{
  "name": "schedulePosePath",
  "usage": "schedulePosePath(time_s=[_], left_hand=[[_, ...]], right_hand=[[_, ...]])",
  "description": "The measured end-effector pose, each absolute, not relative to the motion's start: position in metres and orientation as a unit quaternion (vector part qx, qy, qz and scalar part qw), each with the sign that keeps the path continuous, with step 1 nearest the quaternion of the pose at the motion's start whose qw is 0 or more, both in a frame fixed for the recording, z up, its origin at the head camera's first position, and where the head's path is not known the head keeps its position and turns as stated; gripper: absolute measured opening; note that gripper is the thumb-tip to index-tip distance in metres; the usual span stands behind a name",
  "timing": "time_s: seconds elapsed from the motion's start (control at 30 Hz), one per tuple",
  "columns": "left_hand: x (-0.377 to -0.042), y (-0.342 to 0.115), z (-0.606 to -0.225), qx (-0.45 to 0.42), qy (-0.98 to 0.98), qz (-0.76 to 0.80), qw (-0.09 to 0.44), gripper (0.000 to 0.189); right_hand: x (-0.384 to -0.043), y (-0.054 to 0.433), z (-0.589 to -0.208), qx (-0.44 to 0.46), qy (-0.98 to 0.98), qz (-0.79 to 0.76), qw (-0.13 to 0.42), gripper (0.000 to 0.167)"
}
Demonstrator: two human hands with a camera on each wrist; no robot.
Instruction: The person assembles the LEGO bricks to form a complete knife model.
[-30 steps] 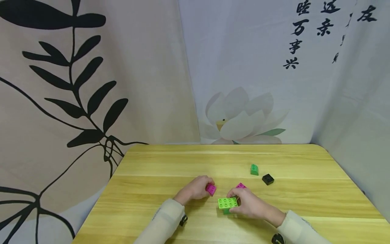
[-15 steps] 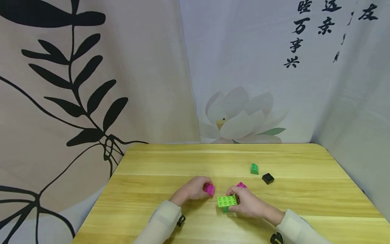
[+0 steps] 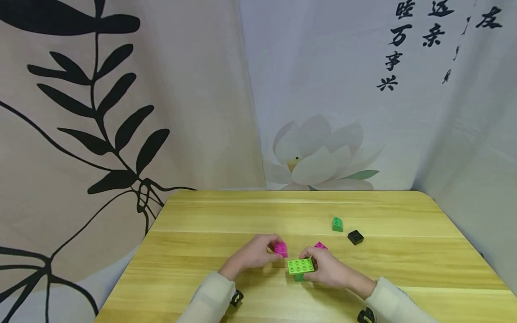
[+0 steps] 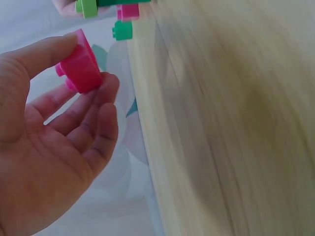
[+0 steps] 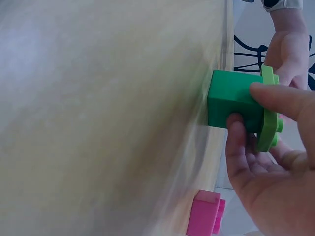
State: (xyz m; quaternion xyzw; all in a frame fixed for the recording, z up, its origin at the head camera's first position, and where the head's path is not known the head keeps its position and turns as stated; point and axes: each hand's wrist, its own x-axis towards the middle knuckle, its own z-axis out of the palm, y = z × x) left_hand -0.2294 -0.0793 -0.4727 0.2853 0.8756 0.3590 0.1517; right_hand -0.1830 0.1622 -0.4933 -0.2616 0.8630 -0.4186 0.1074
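Between thumb and fingers my left hand [image 3: 256,251] pinches a pink building block [image 3: 280,249]; in the left wrist view the block [image 4: 83,66] is tilted, its studs facing the palm side. My right hand [image 3: 329,268] holds a lime-green block plate [image 3: 300,266] joined on top of a darker green block [image 5: 234,98]. In the head view the plate hides most of that green block. The two held pieces are close together but apart. Just behind the right hand lies another pink block [image 3: 321,245], partly covered by the fingers.
Farther back on the wooden table [image 3: 226,211] sit a small green block [image 3: 337,224] with a sloped side and a black block [image 3: 355,237]. Printed cloth [image 3: 210,89] hangs behind the table and along its sides.
The left hand has turned the pink block slightly and shifted its grip, with fingers now more visible below it. The right hand with the lime and green blocks has barely moved.
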Motion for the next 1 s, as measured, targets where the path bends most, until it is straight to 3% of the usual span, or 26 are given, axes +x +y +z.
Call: schedulePosePath(time_s=[0.5,1.0], left_hand=[[-0.22,-0.067,-0.471,0.307,0.856,0.39,0.148,0.029],[-0.213,-0.05,-0.475,0.358,0.851,0.369,0.111,0.026]], right_hand=[[-0.188,0.164,-0.496,-0.235,0.85,-0.452,0.136,0.037],[-0.189,0.167,-0.498,-0.219,0.845,-0.467,0.142,0.04]])
